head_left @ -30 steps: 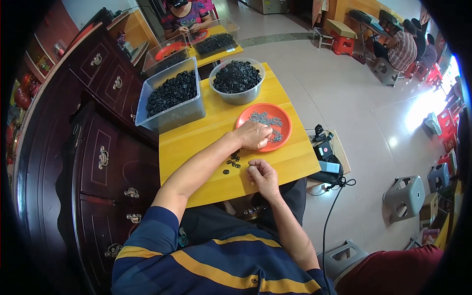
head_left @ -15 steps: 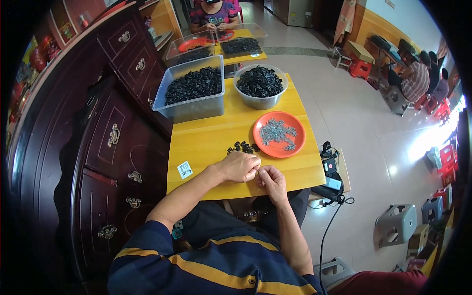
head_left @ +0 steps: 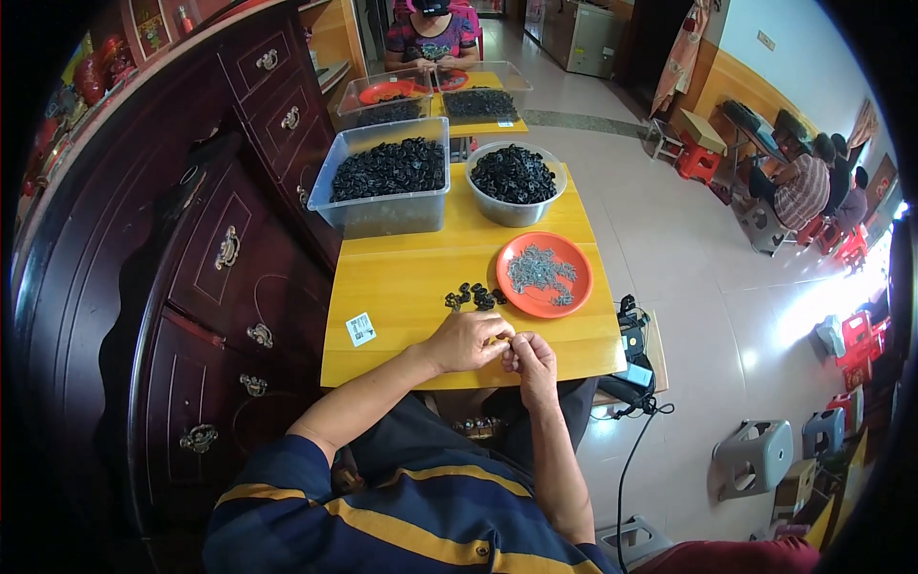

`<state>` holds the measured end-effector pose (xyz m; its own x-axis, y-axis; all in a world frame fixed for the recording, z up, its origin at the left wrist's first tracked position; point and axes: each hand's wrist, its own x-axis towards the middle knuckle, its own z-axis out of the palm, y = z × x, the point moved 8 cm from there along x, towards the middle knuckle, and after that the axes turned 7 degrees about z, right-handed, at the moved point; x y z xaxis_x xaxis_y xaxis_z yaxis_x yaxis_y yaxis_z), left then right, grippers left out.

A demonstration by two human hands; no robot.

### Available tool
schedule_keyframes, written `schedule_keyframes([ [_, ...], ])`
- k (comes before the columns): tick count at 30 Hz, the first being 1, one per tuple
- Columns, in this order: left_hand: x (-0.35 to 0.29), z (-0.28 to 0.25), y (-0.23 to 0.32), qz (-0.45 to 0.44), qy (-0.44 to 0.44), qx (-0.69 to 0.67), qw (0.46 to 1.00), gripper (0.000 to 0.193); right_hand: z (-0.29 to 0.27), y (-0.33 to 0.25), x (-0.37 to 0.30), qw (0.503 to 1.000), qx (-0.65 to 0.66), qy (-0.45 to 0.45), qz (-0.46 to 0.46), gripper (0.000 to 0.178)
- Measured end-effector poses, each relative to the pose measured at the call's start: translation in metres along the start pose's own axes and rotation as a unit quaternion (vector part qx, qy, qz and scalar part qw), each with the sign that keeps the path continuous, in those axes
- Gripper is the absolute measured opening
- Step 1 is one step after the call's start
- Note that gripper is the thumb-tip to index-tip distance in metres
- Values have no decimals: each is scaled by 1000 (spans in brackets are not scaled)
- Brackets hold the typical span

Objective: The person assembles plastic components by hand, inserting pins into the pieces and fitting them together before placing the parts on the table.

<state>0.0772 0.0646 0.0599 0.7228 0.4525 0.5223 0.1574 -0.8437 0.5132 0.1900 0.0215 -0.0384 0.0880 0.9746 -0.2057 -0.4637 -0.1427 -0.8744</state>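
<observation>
Close to the near edge of the yellow table [head_left: 411,279], my left hand [head_left: 466,342] and my right hand [head_left: 532,364] meet with their fingertips pinched together. Whatever sits between the fingers is too small and covered to make out. Just beyond my left hand lie several small black plastic parts [head_left: 475,295] in a loose group. To their right is a red-orange plate [head_left: 546,306] bearing a heap of small silvery metal pieces [head_left: 541,270]. Farther back stand a clear rectangular bin [head_left: 392,218] and a round translucent tub [head_left: 514,208], both full of black parts.
Dark wooden drawers [head_left: 206,287] line the left side. Across from me a person [head_left: 430,43] works at another table with clear bins [head_left: 483,100]. A stool at right carries a black device with a cable [head_left: 633,359]. Grey stools [head_left: 754,459] stand on the floor; people [head_left: 803,187] sit far right.
Both hands have shifted slightly nearer to me and stay together at the fingertips. The whole view has tilted a little. The black parts beyond my left hand now show more fully.
</observation>
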Motion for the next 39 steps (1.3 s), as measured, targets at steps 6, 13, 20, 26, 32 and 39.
schedule_keyframes([
  [6, -16, -5, 0, -19, 50, 24, 998, 8, 7, 7, 0, 1000, -19, -6, -4, 17],
  [13, -38, -10, -11, -92, 103, -43, 990, 4, 15, 17, 1, 999, -25, -36, -12, 11],
  [20, -66, 4, -42, -237, 150, -200, 939, 7, 9, 18, 3, 1000, -29, 0, -8, 17],
  [26, -68, 11, -48, -252, 160, -217, 930, 6, 5, 26, 9, 999, -31, 13, -4, 12],
  [32, -68, 14, -56, -247, 157, -214, 932, 6, 2, 28, 9, 999, -35, 26, 5, 13],
  [39, -64, 16, -56, -238, 145, -204, 939, 7, 7, 25, 8, 997, -71, 12, 2, 15],
])
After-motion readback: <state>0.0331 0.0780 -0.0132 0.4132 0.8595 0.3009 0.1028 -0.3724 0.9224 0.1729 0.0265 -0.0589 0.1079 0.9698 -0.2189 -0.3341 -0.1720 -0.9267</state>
